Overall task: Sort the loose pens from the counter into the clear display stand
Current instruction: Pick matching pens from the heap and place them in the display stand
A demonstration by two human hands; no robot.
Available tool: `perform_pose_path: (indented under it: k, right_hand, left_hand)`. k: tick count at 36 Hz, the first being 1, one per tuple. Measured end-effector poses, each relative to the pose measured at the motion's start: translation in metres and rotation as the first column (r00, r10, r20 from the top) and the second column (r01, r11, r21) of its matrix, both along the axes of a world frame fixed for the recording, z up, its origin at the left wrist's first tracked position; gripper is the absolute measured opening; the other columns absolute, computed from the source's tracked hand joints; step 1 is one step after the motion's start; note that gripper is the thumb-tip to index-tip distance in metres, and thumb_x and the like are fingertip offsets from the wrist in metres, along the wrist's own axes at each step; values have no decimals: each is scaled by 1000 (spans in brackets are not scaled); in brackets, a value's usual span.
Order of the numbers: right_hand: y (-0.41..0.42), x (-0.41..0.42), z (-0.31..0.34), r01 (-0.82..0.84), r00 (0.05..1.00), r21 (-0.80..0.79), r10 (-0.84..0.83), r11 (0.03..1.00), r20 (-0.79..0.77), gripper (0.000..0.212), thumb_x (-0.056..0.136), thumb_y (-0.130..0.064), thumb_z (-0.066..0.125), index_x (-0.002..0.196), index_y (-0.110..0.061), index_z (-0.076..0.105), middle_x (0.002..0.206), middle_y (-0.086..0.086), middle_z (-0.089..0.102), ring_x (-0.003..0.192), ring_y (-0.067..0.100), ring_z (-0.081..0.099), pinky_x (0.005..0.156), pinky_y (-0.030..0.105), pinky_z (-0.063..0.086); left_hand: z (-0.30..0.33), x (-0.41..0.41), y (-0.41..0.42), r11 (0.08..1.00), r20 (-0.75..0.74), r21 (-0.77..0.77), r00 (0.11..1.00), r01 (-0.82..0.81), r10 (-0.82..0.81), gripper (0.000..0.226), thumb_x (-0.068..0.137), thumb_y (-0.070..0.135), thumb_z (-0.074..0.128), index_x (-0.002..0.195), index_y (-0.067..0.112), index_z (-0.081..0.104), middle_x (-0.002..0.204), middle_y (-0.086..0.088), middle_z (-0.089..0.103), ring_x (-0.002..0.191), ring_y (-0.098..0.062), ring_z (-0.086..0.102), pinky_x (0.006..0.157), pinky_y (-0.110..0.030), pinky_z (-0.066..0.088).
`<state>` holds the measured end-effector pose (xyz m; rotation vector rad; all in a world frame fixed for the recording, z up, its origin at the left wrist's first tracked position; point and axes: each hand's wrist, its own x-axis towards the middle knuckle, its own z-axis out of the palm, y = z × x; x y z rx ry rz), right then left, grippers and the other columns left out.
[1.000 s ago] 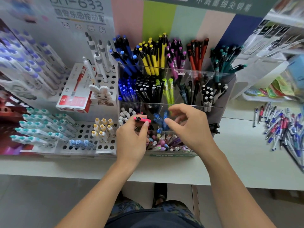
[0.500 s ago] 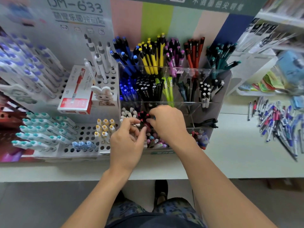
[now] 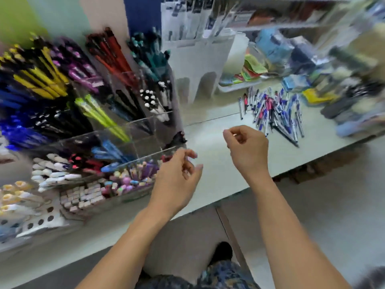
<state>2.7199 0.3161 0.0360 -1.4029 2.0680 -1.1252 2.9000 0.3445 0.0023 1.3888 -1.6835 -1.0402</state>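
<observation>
- Loose pens (image 3: 273,113) lie heaped on the counter (image 3: 218,174), well right of the clear display stand (image 3: 145,130)
- Right hand (image 3: 248,147) hovers near the heap, fingers loosely curled, holding nothing
- Left hand (image 3: 177,176) hangs by the stand's right corner, fingers slack, holding nothing
- The frame is motion-blurred
</observation>
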Motion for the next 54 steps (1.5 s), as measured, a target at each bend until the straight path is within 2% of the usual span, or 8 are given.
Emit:
perform_pose_path:
  k: [7, 13, 18, 21, 33, 40, 46, 54]
  right_hand:
    - [11, -160, -40, 122, 987, 215, -140, 969, 73, 10, 91, -30, 68, 85, -22, 71, 68, 2, 71, 64, 22, 70, 74, 45, 60]
    - [-10, -257, -48, 82, 991, 334, -114, 939, 76, 11, 87, -27, 68, 77, -23, 71, 65, -2, 71, 66, 23, 72, 76, 43, 60]
    - [-70, -280, -41, -69, 992, 431, 15, 900, 127, 18, 93, -22, 65, 83, -8, 72, 70, 7, 72, 50, 17, 70, 55, 30, 51]
    - [-109, -285, -47, -127, 990, 472, 87, 872, 107, 22, 94, -21, 64, 80, -6, 72, 71, 8, 73, 53, 18, 72, 50, 23, 43]
    - [-207, -328, -97, -192, 976, 577, 218, 794, 25, 27, 90, -20, 62, 68, -6, 67, 61, 10, 70, 55, 24, 70, 63, 31, 57]
    - [-241, -355, -118, -232, 968, 552, 247, 801, 49, 21, 89, -25, 63, 73, -14, 71, 67, 3, 71, 62, 26, 70, 73, 44, 61]
    - [-253, -372, -126, -336, 938, 544, 325, 769, 122, 18, 93, -26, 63, 77, -18, 70, 69, -3, 69, 67, 22, 69, 71, 46, 61]
    - [-256, -378, -145, -451, 892, 527, 353, 721, 280, 31, 96, -31, 63, 76, -9, 70, 73, 8, 71, 70, 29, 69, 76, 47, 58]
  left_hand:
    - [-35, -151, -28, 975, 97, 222, 995, 5, -27, 16, 92, 41, 68, 102, 32, 59, 88, 12, 67, 77, -12, 68, 74, -34, 53]
    - [-35, -256, -70, 962, 146, 272, 989, -25, -15, 26, 92, 42, 69, 108, 24, 60, 90, 13, 61, 82, -7, 60, 67, -25, 45]
    - [-30, -297, -145, 947, 217, 290, 973, -136, 74, 39, 91, 43, 68, 118, 17, 59, 90, 9, 62, 84, -16, 62, 74, -31, 47]
    - [-44, -310, -191, 941, 349, 293, 935, -171, 62, 52, 91, 42, 68, 130, 12, 53, 117, -4, 64, 100, -24, 60, 80, -31, 43]
    - [-127, -389, -333, 833, 530, 432, 845, -345, 75, 94, 87, 67, 60, 149, 1, 33, 150, -17, 35, 137, -37, 37, 108, -47, 38]
    - [-147, -415, -371, 851, 574, 405, 817, -333, 47, 81, 83, 50, 74, 141, 5, 41, 145, -16, 40, 132, -36, 44, 102, -46, 47]
    - [-151, -420, -383, 865, 657, 431, 746, -258, -105, 44, 95, 37, 64, 117, -1, 60, 123, -19, 57, 104, -33, 60, 73, -35, 44]
    - [-135, -428, -378, 850, 728, 469, 650, -240, -218, 24, 103, 15, 50, 116, 0, 63, 123, -17, 62, 116, -31, 59, 85, -34, 49]
